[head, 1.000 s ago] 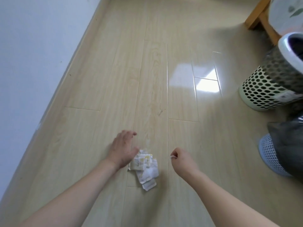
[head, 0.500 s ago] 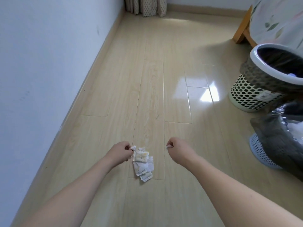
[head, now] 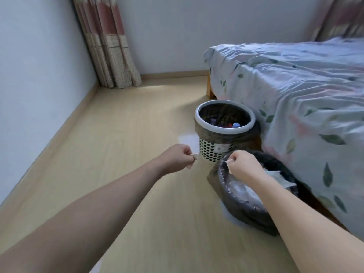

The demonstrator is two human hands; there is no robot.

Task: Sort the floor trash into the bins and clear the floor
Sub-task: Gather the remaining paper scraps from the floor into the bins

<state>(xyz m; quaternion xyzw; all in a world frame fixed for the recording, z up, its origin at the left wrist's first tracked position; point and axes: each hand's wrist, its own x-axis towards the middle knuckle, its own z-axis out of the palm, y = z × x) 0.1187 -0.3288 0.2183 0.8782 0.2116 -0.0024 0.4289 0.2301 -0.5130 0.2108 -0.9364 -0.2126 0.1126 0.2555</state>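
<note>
The left hand [head: 178,157] pinches a pale paper scrap [head: 194,155] just left of the white bin [head: 224,119], and the right hand [head: 241,164] pinches a tiny white bit [head: 228,160] over the near dark-lined bin [head: 246,196]. With holds this slight, a scrap could slip or flutter back to the floor [head: 128,144], or drop into the wrong bin since they stand close together. The bed [head: 305,95] crowds the bins' right side and a curtain [head: 110,46] hangs well behind the white bin.

Two bare forearms, no sleeves visible; left hand [head: 177,156] and right hand [head: 243,164] without rings, watch, gloves.

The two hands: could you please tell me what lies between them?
In the head view, only bare floor and the perforated bin's base show between left hand and right hand.
</note>
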